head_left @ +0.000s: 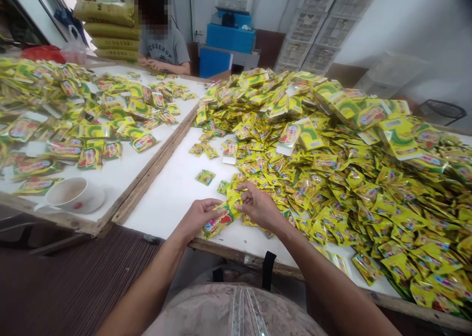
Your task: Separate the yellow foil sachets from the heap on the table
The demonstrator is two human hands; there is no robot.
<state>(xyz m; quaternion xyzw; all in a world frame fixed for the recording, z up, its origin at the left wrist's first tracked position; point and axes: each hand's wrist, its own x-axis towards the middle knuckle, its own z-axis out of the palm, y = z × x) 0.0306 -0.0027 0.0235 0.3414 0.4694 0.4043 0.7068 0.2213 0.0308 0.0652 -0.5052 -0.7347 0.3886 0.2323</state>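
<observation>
Near the table's front edge, my left hand grips the left part of a yellow-green box with a red and white print. At the box's upper right end, the fingers of my right hand are bent close together; whether they pinch the box or a small packet is too small to tell. Just beyond my hands, a green packet lies flat on the white tabletop. A big heap of small yellow packets spreads to the right, with flat yellow boxes on top.
A second white table on the left holds many yellow boxes and a white cup near its front edge. A wooden edge runs between the tables. A person in a grey shirt sits at the far side, beside stacked sacks.
</observation>
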